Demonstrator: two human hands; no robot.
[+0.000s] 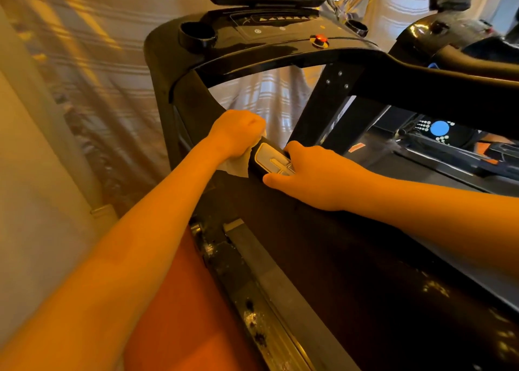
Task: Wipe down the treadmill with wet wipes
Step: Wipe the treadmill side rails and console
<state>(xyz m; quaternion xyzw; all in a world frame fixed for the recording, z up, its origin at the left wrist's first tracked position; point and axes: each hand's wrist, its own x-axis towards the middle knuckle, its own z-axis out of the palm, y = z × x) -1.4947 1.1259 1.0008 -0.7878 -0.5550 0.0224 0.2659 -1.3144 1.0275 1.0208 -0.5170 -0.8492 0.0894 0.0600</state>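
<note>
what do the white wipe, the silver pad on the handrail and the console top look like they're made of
Wipe: thin, soft non-woven cloth or paper, matte; it crumples under the left hand.
Silver pad on the handrail: probably brushed metal or metallised plastic, judging by its dull grey sheen.
Console top: likely hard glossy black plastic; it shows sharp light reflections.

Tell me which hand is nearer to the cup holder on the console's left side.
Left. The left hand, gripping the wet wipe on the handrail, sits below the cup holder; the right hand holds it lower down, farther right.
</note>
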